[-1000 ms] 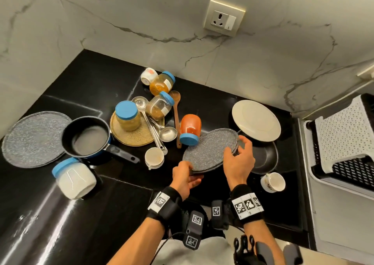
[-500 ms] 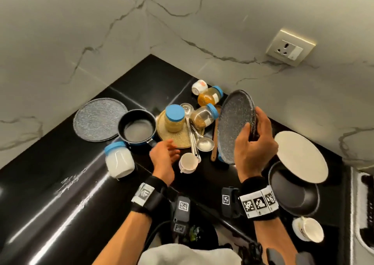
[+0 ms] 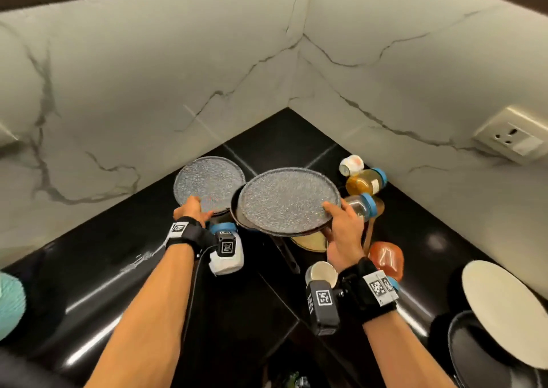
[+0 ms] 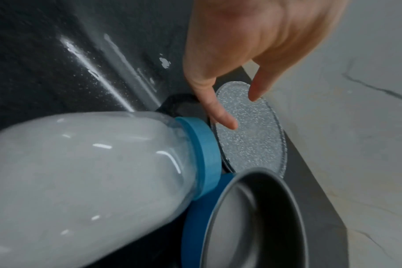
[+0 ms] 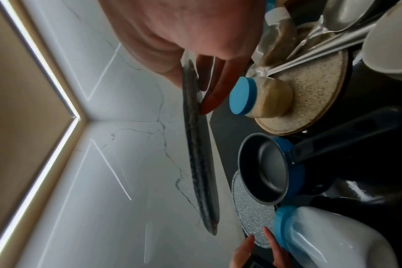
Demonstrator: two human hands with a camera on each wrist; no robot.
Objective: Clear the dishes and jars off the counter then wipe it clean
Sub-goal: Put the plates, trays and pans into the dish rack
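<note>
My right hand (image 3: 341,224) pinches the near rim of a grey speckled plate (image 3: 289,201), thumb on top and fingers beneath, and holds it level above the blue saucepan (image 5: 262,168). In the right wrist view this plate (image 5: 197,145) shows edge-on. A second speckled plate (image 3: 209,183) lies flat on the black counter (image 3: 281,138) near the wall corner. My left hand (image 3: 192,209) hovers at its near edge with straight fingers (image 4: 225,117), holding nothing. A blue-lidded jar of white powder (image 4: 80,181) lies on its side by that wrist.
Right of the held plate are two blue-lidded jars (image 3: 366,181), a small white cup (image 3: 351,163), an orange jar (image 3: 387,258), a cup (image 3: 321,273) and a tan mat (image 5: 310,101) bearing a jar and spoons. A white plate (image 3: 504,310) on a black pan (image 3: 474,355) sits far right.
My right hand swung the speckled plate from tilted upright to level and carried it left over the saucepan. My left hand let go of it and reached to the second plate.
</note>
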